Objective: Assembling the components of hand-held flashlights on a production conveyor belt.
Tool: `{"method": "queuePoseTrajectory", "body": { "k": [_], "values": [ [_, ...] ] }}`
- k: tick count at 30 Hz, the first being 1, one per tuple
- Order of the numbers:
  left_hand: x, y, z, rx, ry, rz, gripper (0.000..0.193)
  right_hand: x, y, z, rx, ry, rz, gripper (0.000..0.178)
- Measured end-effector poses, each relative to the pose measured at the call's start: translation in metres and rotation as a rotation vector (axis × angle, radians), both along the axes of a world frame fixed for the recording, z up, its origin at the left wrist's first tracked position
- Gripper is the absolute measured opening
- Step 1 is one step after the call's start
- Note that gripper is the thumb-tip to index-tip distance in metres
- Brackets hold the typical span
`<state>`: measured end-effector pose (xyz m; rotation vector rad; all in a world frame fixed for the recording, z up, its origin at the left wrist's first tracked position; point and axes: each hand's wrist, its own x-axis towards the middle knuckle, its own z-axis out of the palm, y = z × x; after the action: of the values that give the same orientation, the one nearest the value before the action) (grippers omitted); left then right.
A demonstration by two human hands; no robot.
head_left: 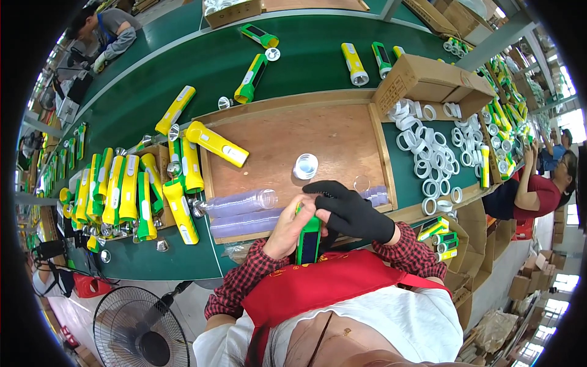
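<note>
Close to my body, a green flashlight (309,243) with a dark panel along its side stands between my hands. My bare left hand (286,229) is wrapped round its upper part. My right hand (358,211), in a black glove with some bare fingertips, closes over the top end, so that end is mostly hidden. Just beyond my fingers, a white ring (306,166) sits on the wooden tray (275,131). Rows of stacked clear lens discs (241,214) lie left of my hands, with a smaller stack (376,196) on the right. A yellow flashlight (215,144) crosses the tray's left rim.
Many yellow and green flashlights (128,186) crowd the bench at left. White rings (428,159) are heaped at right beside a cardboard box (428,85). More flashlights (354,64) lie on the green surface beyond. A fan (143,330) stands lower left; other people work at both sides.
</note>
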<state>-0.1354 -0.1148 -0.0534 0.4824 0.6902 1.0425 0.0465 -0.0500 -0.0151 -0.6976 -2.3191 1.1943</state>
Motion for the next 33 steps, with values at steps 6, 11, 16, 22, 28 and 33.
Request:
{"method": "queuePoseTrajectory", "body": {
  "k": [6,11,16,22,28,33],
  "values": [
    [-0.002,-0.001,0.000,-0.071,-0.048,-0.115,0.032,0.068,0.053,-0.020,0.352,-0.192,-0.691,0.025],
    [-0.006,0.001,0.000,-0.087,-0.150,-0.171,0.030,0.163,0.123,-0.069,0.719,-1.072,-1.079,0.032],
    [-0.011,-0.005,0.000,-0.041,-0.123,-0.145,0.027,0.153,0.112,-0.048,0.713,-0.503,-0.939,0.029],
    [-0.009,-0.010,0.009,-0.030,-0.181,-0.172,0.038,0.005,-0.007,0.000,-0.072,0.228,-0.238,0.029],
    [-0.012,-0.017,0.008,0.090,-0.034,-0.226,0.054,-0.026,-0.031,0.001,0.030,0.267,-0.059,0.018],
    [-0.006,-0.023,-0.005,0.106,-0.025,-0.140,0.077,-0.030,-0.040,0.004,0.243,0.236,-0.026,0.028]
  ]
}}
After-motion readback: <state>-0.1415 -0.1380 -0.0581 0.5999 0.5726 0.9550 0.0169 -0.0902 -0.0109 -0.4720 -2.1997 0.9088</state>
